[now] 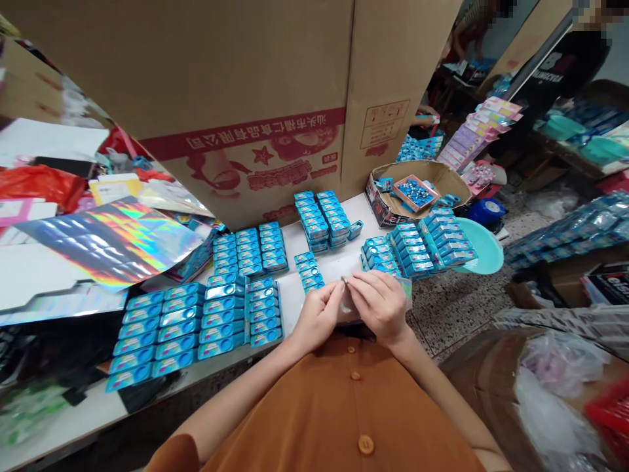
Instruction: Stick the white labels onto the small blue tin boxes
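Silver piece [344,280], tiny and glinting, pinched in the fingertips of the right hand [379,307], just above the white table [356,206]; exact shape too small to make out. Left hand [318,316] curled close beside it, fingers bent inward, any contact with the piece hard to tell. Glossy pale card [403,292] with a teal edge poking out past the right hand, mostly covered by it.

Flat, shiny blue boxes [246,314] in tight, overlapping rows across the table, the small print unreadable. To the left, a crinkled holographic sheet [113,242] with a rainbow sheen, partly overlapped by other papers. Behind the rows, an upright cardboard carton [246,98] with red print, cut off by the top of the view. Farther right, a low, torn carton [417,172] around a pink-rimmed tray [415,193] of blue-silver packets. Round teal basin [484,246] partly hidden behind the boxes. Ochre shirt [354,393] with 2 round buttons low in view. In the distance, another person's hand [425,117], small and blurred.
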The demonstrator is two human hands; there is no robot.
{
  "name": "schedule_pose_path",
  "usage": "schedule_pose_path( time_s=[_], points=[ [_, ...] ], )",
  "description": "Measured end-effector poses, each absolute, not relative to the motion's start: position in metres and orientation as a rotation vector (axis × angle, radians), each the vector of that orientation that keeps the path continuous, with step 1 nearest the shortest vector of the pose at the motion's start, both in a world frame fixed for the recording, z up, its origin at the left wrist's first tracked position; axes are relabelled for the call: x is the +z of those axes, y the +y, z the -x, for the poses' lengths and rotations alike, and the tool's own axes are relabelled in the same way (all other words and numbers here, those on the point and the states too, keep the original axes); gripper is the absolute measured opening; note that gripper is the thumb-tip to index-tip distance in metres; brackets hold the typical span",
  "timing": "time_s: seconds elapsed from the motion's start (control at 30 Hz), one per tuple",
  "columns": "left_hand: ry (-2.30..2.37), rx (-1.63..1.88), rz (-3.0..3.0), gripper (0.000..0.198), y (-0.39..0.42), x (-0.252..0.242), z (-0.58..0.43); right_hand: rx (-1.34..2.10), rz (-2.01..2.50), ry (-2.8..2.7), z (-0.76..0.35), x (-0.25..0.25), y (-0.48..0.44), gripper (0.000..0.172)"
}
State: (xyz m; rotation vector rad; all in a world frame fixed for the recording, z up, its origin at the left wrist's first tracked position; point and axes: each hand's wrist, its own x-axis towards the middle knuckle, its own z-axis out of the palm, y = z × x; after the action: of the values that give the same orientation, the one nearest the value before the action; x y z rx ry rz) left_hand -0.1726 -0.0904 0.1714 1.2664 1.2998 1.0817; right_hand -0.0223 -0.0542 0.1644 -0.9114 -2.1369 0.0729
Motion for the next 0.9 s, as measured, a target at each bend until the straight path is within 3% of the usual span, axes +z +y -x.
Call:
schedule_pose_path(
  time_s=[0.27, 0.5, 0.67, 0.9],
  points=[
    [1.369, 1.062, -1.32, 0.035, -0.087, 0.16, 0.174, 0.245, 0.896, -2.043, 0.026, 0.163, -0.048, 0.018],
    [1.527, 1.181, -1.101, 0.036, -0.058, 0.135, 0.202, 0.674, 1.049, -1.778, 0.02, 0.158, -0.039, 0.009],
    [1.73, 1.213, -1.113, 0.036, -0.022, 0.08, 0.261, 1.009, 1.371, -1.318, -0.005, 0.146, -0.024, 0.01],
    [2.074, 0.812, -1.472, 0.026, 0.028, -0.008, 0.325, 1.162, 1.492, -1.041, -0.038, 0.136, -0.012, 0.014]
  ],
)
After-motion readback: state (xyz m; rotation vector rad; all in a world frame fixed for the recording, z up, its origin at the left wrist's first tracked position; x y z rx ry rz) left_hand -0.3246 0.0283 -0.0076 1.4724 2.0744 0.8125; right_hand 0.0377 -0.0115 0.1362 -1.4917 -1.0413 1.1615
